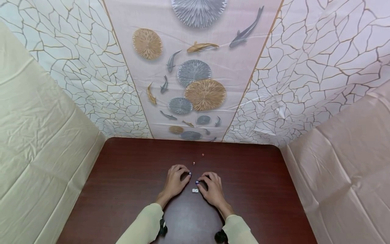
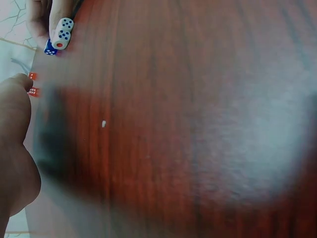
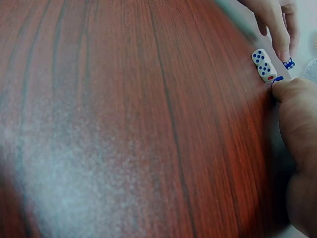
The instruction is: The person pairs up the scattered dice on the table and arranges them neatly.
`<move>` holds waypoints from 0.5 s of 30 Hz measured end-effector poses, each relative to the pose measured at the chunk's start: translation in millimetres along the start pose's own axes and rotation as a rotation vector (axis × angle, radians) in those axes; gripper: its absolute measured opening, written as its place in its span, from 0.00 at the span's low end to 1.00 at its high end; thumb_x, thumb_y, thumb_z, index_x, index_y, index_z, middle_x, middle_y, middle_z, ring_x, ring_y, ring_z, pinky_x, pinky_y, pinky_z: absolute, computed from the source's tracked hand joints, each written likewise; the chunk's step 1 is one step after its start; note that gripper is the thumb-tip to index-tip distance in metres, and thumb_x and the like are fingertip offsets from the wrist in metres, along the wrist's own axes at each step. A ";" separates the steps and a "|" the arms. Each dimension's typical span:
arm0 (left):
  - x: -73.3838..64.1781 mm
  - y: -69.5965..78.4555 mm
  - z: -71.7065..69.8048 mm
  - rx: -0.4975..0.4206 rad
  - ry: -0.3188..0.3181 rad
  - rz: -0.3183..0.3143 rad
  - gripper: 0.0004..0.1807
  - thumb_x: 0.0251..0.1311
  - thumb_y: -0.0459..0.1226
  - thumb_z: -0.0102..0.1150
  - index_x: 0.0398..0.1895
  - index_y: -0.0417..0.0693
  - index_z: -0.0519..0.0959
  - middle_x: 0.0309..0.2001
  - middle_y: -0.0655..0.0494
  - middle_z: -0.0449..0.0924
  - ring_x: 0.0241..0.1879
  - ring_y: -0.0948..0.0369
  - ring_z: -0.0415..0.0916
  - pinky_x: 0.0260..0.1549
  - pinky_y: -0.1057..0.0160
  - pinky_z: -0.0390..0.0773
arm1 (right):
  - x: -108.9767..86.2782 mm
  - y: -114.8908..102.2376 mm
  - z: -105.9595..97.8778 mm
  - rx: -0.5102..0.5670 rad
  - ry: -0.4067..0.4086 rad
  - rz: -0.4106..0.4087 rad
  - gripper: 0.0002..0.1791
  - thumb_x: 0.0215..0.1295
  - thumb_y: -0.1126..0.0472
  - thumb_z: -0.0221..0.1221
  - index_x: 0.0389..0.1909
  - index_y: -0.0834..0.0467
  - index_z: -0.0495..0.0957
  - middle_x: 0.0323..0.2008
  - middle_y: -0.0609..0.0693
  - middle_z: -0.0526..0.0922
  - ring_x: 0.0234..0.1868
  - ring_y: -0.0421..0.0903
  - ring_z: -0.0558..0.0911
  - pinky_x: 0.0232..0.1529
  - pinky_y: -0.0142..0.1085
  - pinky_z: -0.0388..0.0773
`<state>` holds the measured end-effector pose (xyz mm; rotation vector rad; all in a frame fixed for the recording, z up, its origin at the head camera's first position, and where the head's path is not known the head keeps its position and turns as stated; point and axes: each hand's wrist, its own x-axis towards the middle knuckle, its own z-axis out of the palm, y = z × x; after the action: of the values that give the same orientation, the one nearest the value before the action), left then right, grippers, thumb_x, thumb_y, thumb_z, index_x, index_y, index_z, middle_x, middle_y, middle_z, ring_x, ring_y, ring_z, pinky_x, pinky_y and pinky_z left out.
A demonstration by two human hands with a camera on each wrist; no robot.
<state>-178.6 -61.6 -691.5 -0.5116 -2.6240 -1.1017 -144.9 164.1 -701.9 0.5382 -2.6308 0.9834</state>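
Between thumb and fingertips, my left hand (image 1: 175,181) pinches a dark blue die (image 1: 190,173) with white dots. A second blue die (image 1: 197,182) is pinched by my right hand (image 1: 214,189), a little nearer to me and to the right. Two white dice (image 1: 195,190) sit side by side on the table, just below the right hand's die; their blue dots and one red dot show in the right wrist view. Beyond the hands lie two small red dice, one (image 1: 193,163) near the left fingertips and the other (image 1: 202,155) farther back.
The dark red-brown wooden table (image 1: 128,189) has a glossy patch of light near me. Behind it hangs a cloth (image 1: 195,122) printed with fish and round leaves. Pale cream cloth stands along the left (image 1: 36,135) and right (image 1: 344,162) sides.
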 end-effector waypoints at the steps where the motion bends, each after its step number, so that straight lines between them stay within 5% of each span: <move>1: -1.5 0.7 -0.3 -0.007 0.002 0.004 0.06 0.72 0.38 0.77 0.48 0.49 0.93 0.53 0.52 0.89 0.60 0.46 0.82 0.70 0.35 0.76 | 0.0 0.1 0.1 -0.001 -0.001 0.001 0.10 0.67 0.60 0.79 0.47 0.54 0.92 0.55 0.54 0.87 0.64 0.60 0.81 0.73 0.65 0.70; 15: -21.9 1.9 1.9 0.003 0.046 0.127 0.07 0.67 0.36 0.81 0.45 0.49 0.93 0.49 0.53 0.90 0.56 0.46 0.84 0.66 0.34 0.79 | 0.3 -2.0 -1.7 -0.002 -0.022 0.016 0.10 0.69 0.59 0.78 0.48 0.54 0.92 0.56 0.54 0.86 0.64 0.60 0.80 0.73 0.65 0.69</move>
<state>-158.1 -63.8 -699.5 -0.6354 -2.5144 -1.0576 -144.1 163.8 -699.5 0.5317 -2.6593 0.9847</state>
